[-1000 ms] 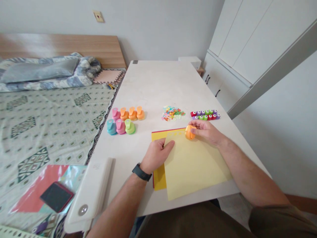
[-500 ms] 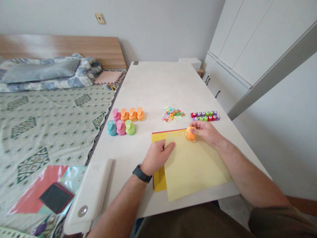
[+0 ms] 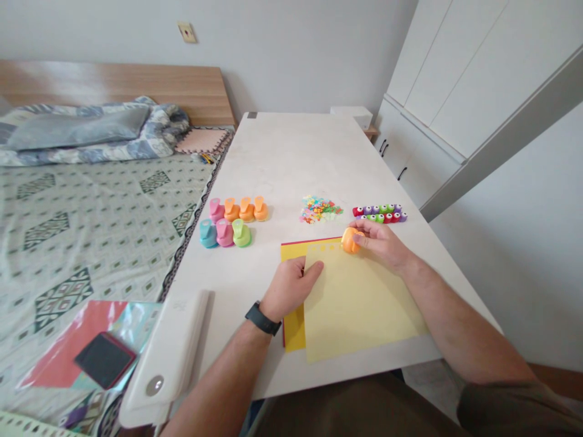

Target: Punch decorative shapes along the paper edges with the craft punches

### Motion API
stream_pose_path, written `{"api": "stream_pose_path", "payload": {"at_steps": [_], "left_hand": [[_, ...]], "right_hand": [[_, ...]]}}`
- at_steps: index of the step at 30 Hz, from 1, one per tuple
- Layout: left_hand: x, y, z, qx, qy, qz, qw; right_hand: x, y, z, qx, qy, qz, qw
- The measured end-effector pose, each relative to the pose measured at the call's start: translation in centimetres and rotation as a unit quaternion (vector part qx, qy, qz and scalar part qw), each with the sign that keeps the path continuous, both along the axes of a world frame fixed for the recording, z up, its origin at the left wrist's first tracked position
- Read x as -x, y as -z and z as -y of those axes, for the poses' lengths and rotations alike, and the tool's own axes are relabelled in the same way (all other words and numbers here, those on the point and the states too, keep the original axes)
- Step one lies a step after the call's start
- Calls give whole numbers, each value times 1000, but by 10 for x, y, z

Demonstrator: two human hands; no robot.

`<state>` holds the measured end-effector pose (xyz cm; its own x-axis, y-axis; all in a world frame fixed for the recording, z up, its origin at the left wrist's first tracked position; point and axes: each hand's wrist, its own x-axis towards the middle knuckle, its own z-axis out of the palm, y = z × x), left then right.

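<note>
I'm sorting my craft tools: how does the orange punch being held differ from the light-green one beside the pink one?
The orange punch is in the right hand, at the pale yellow sheet's far edge; the light-green punch stands on the table. Fingers partly cover the orange punch, while the light-green punch is unheld. Both have rounded bodies.

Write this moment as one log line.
left hand: holding rectangular pale-yellow paper sheet | right hand: holding rounded orange plastic punch at sheet's far edge
</note>
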<state>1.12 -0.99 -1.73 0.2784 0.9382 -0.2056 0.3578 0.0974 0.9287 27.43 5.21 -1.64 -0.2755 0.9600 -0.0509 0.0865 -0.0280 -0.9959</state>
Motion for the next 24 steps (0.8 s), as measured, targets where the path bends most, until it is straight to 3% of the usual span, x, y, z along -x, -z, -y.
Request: {"api": "stream_pose_path", "payload": {"at_steps": [6, 12, 16, 20, 24], "left_hand": [[0, 1, 0, 8, 9, 8, 1000], [1, -1, -1, -11, 16, -10, 1000], [1, -2, 0, -97, 53, -76, 991], [0, -2, 3, -219, 115, -134, 960], [-1, -4, 4, -249, 172, -115, 946]], "right_hand": [[-5, -1, -9, -77, 117, -35, 989], [-6, 2, -14, -87, 152, -75, 982], [-5, 0, -13, -80, 151, -90, 981], [-5, -4, -11, -74, 153, -93, 981], [-4, -5, -10, -63, 146, -89, 983]]}}
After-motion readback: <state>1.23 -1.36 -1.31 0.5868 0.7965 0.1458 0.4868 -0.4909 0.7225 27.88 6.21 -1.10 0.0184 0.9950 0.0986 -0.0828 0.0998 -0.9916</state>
